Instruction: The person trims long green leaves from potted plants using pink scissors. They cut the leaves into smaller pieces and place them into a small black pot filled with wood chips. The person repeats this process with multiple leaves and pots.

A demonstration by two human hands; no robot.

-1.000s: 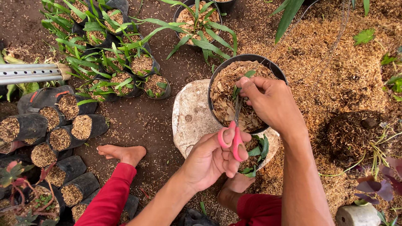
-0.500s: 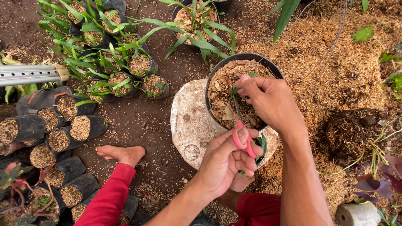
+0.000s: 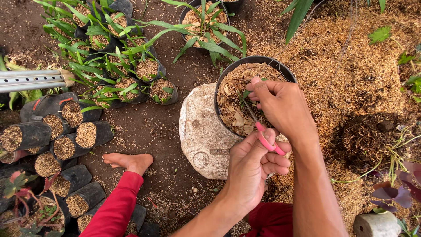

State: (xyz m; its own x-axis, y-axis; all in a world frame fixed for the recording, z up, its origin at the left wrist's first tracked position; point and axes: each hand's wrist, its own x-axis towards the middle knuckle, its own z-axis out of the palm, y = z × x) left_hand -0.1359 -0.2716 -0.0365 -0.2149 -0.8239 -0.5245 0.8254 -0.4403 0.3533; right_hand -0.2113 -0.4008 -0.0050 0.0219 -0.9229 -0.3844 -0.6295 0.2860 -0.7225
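We hold pink scissors (image 3: 267, 139) in our left hand (image 3: 251, 169), fingers curled round the handles. Our right hand (image 3: 280, 105) pinches a stem over the black pot (image 3: 228, 72). Trimming seems underway; next, the blades need aligning just beneath those fingers.

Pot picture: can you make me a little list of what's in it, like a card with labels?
Left hand: holds pink scissors
Right hand: over the pot, fingers at a small green plant
Pot: black, round, filled with dry husk
Under pot: pale round stone
Ground left: small black bags of husk, some with green seedlings
Also: a bare foot, a metal pole
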